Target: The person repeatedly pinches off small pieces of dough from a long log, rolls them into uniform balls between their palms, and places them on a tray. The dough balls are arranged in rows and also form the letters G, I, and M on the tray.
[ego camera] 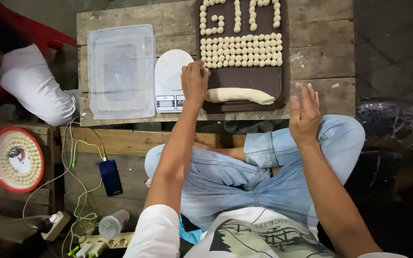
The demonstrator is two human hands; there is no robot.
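Note:
My left hand (194, 83) reaches over the edge of a dark brown tray (244, 79), with its fingertips pinched at the near row of small dough balls (240, 50); whether a ball is between them is hidden. A long roll of pale dough (240, 95) lies along the tray's near edge, just right of that hand. Over my right knee, my right hand (304, 112) hovers with fingers spread, holding nothing. A white kitchen scale (170, 81) stands next to the left hand on the wooden table (321, 52).
A clear plastic lidded box (120, 71) sits left of the scale. At far left another person's white sleeve (34, 86) shows, and a red-rimmed round tray (16, 159) holds several dough balls. A dark phone (110, 177), cables and a power strip (101, 243) lie below.

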